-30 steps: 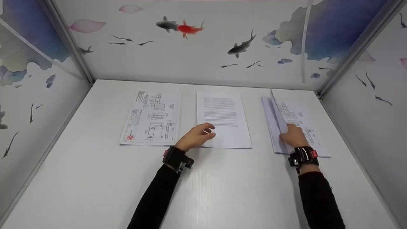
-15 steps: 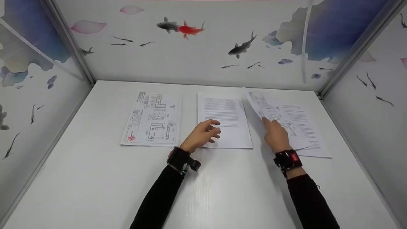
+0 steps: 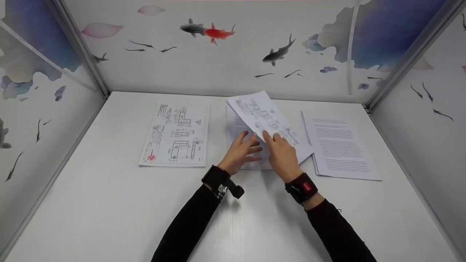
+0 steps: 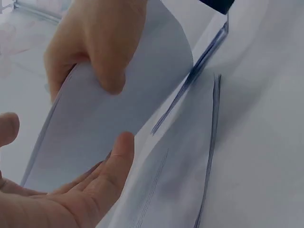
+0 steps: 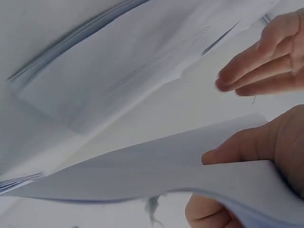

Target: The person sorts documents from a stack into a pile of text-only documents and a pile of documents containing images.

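My right hand (image 3: 283, 157) pinches a drawing sheet (image 3: 265, 111) by its edge, thumb on one side and fingers on the other. The sheet is tilted and slightly bowed above the middle paper stack (image 3: 235, 122), covering most of its printed text. Whether it is one sheet or a thin bundle, I cannot tell. Close to the sheet's left edge, my left hand (image 3: 238, 154) has its fingers spread and grips nothing. In the left wrist view, the left hand (image 4: 85, 197) lies just below the raised paper, and the right thumb (image 4: 111, 78) presses its face.
A stack topped by a technical drawing with a red stamp (image 3: 178, 136) lies on the left of the white table (image 3: 120, 203). On the right lies a text-printed stack (image 3: 340, 147). Patterned panels (image 3: 233, 65) enclose the table's back and sides.
My right hand has lifted the drawing sheet off the right stack and carried it left over the middle stack, uncovering a text page. My left hand has shifted slightly right, its fingers spreading.
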Demonstrator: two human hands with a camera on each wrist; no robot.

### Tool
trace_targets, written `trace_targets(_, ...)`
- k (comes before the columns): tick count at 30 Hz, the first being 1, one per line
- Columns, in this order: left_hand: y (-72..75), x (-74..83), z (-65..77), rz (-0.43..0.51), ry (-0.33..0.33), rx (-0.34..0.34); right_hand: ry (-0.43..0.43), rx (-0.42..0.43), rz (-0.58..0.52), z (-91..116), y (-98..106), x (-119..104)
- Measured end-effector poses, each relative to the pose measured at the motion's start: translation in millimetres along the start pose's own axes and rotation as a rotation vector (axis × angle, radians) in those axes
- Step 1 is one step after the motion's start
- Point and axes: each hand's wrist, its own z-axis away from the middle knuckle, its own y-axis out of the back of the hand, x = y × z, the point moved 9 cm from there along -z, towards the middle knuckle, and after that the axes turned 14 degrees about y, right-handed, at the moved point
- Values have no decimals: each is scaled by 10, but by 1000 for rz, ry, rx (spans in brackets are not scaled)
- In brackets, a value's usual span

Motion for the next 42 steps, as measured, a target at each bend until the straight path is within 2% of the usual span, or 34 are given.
trace_targets(3, 15, 48, -12, 117, -30, 12, 33, 12, 0, -58, -8, -207)
trace_targets(6, 47, 86, -17, 187, -60, 25, 55, 8, 9, -102, -37, -378)
trace_targets(9, 87, 104, -13, 202, -73, 34, 74, -8, 24, -132, -76, -505)
trace_targets(11, 120, 110, -6, 199, -77, 30, 78, -12, -6, -142, -91, -548)
trace_targets(13, 168, 126, 13, 194, -86, 18, 81, -19, -88, -141, -102, -558)
trace_targets(16, 299, 167, 63, 197, -101, 28, 54, -55, -276, -137, -118, -498)
trace_targets(21, 642, 287, 173, 162, -139, 139, -50, -133, -541, -155, -185, -200)
trace_targets(24, 833, 318, 220, 128, -137, 183, -145, -159, -641, -142, -252, 60)
trace_targets(29, 1057, 285, 264, 78, -85, 199, -404, -217, -823, 0, -446, 378)
trace_targets(32, 1135, 278, 290, 30, -64, 211, -513, -236, -1014, 72, -576, 380)
trace_targets(36, 1220, 313, 352, -35, -94, 228, -562, -183, -1268, 55, -632, 268)
trace_targets(39, 1282, 331, 417, -81, -113, 250, -556, -112, -1350, 5, -597, 194)
trace_targets(42, 1325, 332, 484, -154, -107, 271, -548, -57, -1342, -38, -578, 143)
